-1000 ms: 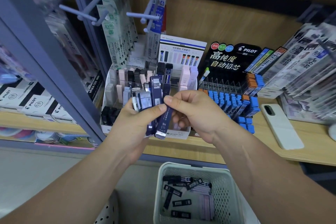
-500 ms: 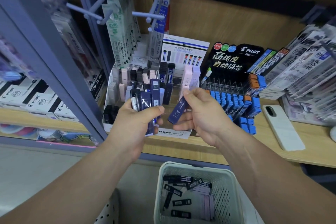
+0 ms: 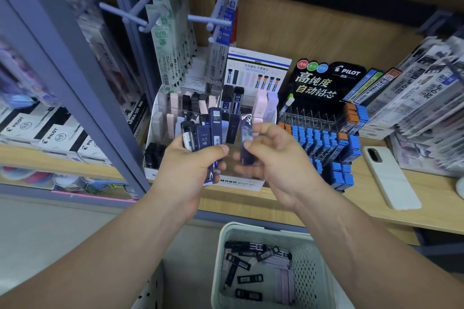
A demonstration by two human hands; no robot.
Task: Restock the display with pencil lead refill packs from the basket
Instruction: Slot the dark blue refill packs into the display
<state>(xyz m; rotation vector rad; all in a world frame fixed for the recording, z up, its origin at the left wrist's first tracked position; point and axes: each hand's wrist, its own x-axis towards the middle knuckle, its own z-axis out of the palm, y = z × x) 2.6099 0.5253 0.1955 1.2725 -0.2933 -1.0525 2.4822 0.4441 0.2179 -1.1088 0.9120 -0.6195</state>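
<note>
- Head view: the left hand (image 3: pixel 185 175) is curled round a bundle of lead refill packs (image 3: pixel 203 137), with the thumb pressed across their fronts. The packs stand roughly upright and fan out a little at the top. One front reads "0.5 HB".
- The right hand (image 3: pixel 278 165) pinches a single dark blue pack (image 3: pixel 246 133) between thumb and forefinger, and its other fingers are loosely bent below. This pack's long axis runs close to vertical. Its upper end, in clear wrap, points up toward the display's rear rows, and its lower end sits in the palm. It is blurred, so its print cannot be read.
- The single pack is just beside the bundle, with a narrow gap between them. Both are held in front of the white MONO display (image 3: pixel 238 182).
- The display stands on the wooden shelf (image 3: pixel 426 198), and its tiered slots hold upright packs in black, pink and pale lilac.
- Below the hands is the pale basket (image 3: pixel 251 228). Loose packs (image 3: pixel 247 279) lie flat on its floor, pointing various ways.
- To the right of the white display is a black Pilot rack (image 3: pixel 326 78) with blue and orange lead cases.
- Further right a white phone (image 3: pixel 391 178) lies flat on the shelf.
</note>
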